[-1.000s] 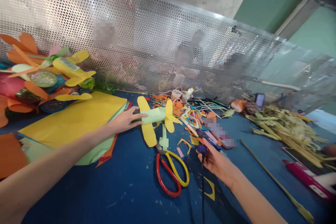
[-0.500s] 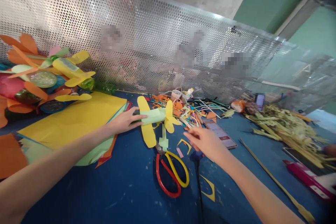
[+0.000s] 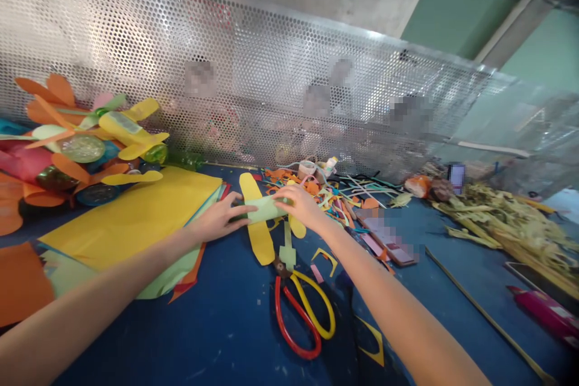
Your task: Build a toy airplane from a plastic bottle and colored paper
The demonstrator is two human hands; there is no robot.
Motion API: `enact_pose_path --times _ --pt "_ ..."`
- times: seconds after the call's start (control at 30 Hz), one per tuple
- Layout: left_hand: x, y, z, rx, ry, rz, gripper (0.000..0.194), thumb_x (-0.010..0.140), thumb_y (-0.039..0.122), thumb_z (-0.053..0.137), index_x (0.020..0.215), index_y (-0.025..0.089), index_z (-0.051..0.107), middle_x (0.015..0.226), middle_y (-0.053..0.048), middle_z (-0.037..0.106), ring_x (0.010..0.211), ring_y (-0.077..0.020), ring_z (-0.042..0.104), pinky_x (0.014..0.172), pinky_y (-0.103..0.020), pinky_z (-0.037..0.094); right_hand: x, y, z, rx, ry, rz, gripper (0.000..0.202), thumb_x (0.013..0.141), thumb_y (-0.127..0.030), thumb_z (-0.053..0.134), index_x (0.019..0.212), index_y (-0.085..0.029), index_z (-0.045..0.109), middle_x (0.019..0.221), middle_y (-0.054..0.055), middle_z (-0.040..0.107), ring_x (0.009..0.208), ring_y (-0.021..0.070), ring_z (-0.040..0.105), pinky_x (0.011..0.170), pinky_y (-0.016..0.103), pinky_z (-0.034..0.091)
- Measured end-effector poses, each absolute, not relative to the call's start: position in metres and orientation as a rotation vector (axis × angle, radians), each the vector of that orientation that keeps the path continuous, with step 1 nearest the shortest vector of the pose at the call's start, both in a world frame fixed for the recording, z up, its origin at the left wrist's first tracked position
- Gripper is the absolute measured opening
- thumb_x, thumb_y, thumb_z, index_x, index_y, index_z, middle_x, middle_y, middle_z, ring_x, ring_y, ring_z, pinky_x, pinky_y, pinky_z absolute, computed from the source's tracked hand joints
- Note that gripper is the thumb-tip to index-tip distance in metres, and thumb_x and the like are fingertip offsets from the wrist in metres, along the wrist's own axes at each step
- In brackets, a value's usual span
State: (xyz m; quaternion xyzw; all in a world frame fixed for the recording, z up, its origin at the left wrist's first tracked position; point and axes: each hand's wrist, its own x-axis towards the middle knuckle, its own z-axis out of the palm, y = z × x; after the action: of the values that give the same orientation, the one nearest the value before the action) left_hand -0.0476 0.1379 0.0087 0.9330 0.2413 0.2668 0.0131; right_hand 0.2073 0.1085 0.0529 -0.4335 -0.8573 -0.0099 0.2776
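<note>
A paper airplane model (image 3: 263, 210) with a light green tube body and a long yellow wing lies across the middle of the blue table. My left hand (image 3: 221, 217) grips the front end of its body beside the wing. At the tail end, my right hand (image 3: 298, 202) pinches the green body and hides most of the yellow tail pieces. Just below the model lie scissors (image 3: 298, 307) with one red and one yellow handle, next to a small green paper cutout (image 3: 287, 253).
Stacked coloured paper (image 3: 136, 211) lies left, below finished paper-and-bottle models (image 3: 99, 139). Behind my hands are paper scraps (image 3: 335, 193) and a glue bottle (image 3: 331, 164). A phone (image 3: 389, 238), a thin stick (image 3: 484, 310), dried husks (image 3: 511, 217) and a magenta tool (image 3: 543, 310) lie right.
My right hand has moved left from above the scraps near the phone and closed on the tail end of the model. My left hand keeps its hold. The view has shifted slightly.
</note>
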Motion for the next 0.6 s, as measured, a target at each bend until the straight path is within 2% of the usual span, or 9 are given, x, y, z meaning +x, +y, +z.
enact_pose_path --times 0.3,0.47,0.6 --pt "-0.047 0.140 0.008 2.826 0.799 0.855 0.034 0.087 0.042 0.044 0.115 0.023 0.052 0.105 -0.009 0.045 0.090 -0.0203 0.053 0.079 -0.035 0.047 0.213 0.109 0.055 -1.219 -2.360 -0.139 0.023 0.084 -0.032 0.055 0.101 -0.020 0.066 0.103 0.007 0.064 0.100 0.0226 0.050 0.089 0.039 0.037" --pt "-0.047 0.140 0.005 2.839 0.738 0.910 0.032 0.087 0.040 0.045 0.115 0.026 0.053 0.105 -0.009 0.045 0.088 -0.0199 0.053 0.077 -0.036 0.047 0.188 0.103 0.056 -1.234 -2.333 -0.151 0.030 0.082 -0.045 0.055 0.097 -0.020 0.064 0.100 0.006 0.064 0.099 0.0220 0.049 0.088 0.038 0.035" --pt "-0.048 0.140 0.004 2.889 0.729 0.890 0.031 0.089 0.038 0.044 0.118 0.029 0.050 0.106 -0.008 0.043 0.088 -0.0191 0.052 0.075 -0.034 0.047 0.168 0.100 0.051 -1.267 -2.270 -0.161 0.027 0.079 -0.046 0.057 0.086 -0.020 0.061 0.092 0.006 0.061 0.094 0.0212 0.050 0.084 0.035 0.036"
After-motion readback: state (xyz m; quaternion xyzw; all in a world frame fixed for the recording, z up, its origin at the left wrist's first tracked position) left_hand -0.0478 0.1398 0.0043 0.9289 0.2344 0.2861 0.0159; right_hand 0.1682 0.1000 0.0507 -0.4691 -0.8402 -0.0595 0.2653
